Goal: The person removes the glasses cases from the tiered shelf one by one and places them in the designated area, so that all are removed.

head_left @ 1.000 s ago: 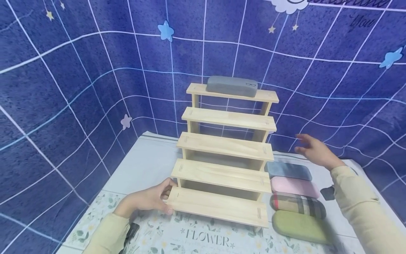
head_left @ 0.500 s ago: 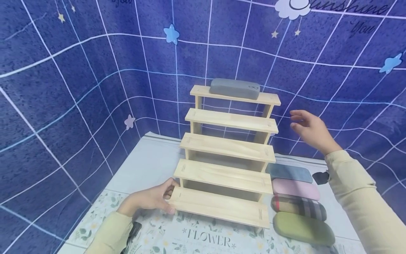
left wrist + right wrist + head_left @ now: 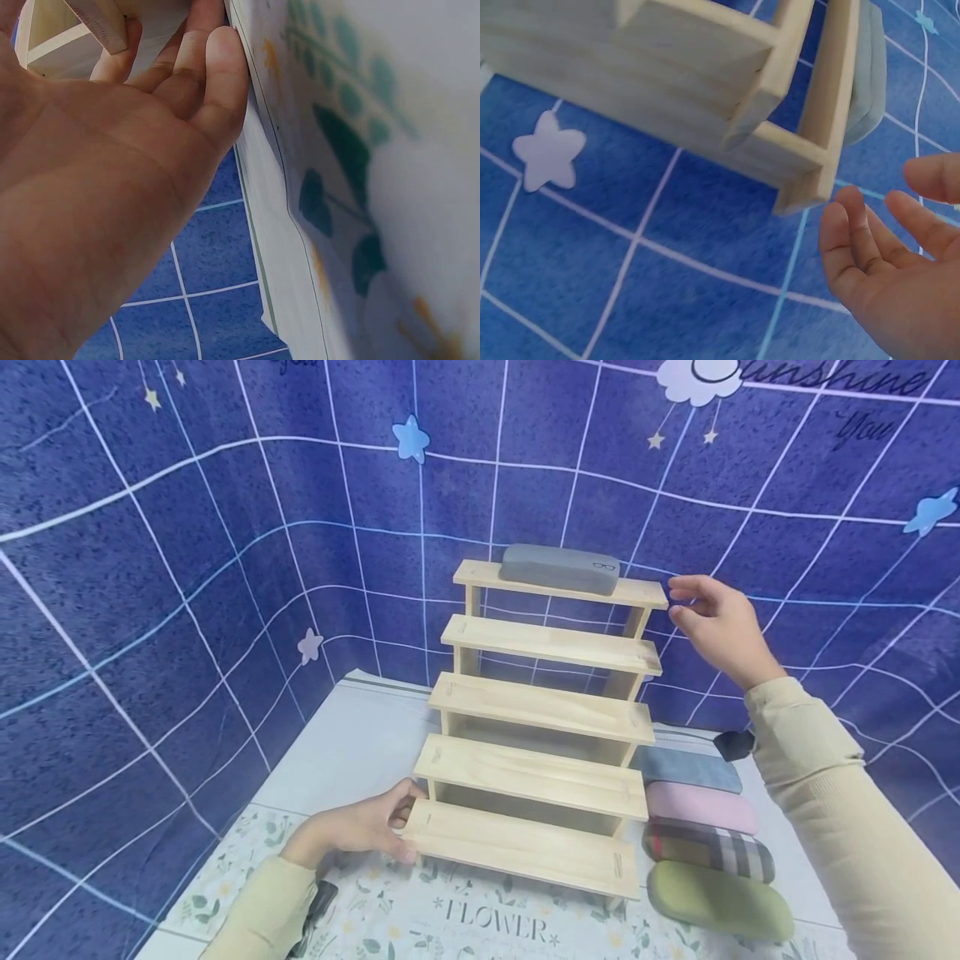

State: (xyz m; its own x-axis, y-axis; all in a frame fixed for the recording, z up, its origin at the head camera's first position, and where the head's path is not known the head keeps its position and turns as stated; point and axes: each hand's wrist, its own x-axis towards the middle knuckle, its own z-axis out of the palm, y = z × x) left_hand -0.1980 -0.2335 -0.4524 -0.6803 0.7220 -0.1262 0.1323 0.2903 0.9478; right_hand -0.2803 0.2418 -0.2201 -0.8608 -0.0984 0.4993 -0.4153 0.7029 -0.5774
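A pale wooden tiered shelf (image 3: pixel 525 843) with several steps stands against the backdrop. At its lower left end my left hand (image 3: pixel 360 827) grips the bottom step, thumb at the front edge and fingers behind. The left wrist view shows that hand's fingers (image 3: pixel 225 82) beside the wood, close to the cloth. On the top step lies a grey-blue glasses case (image 3: pixel 560 568), printed with a small glasses mark. My right hand (image 3: pixel 723 631) is raised by the top step's right end, its fingers loosely bent and holding nothing. In the right wrist view its fingertips (image 3: pixel 836 225) are close to the shelf's corner.
Right of the shelf, several glasses cases lie in a row: blue (image 3: pixel 693 770), pink (image 3: pixel 703 807), plaid (image 3: pixel 708 852) and green (image 3: pixel 716 902). A floral cloth (image 3: pixel 360 910) covers the table front. A blue gridded curtain (image 3: pixel 225 568) hangs behind and at the left.
My right hand has risen and moved left, from above the row of cases to the top step's right end. My left hand keeps its grip; the view has shifted slightly.
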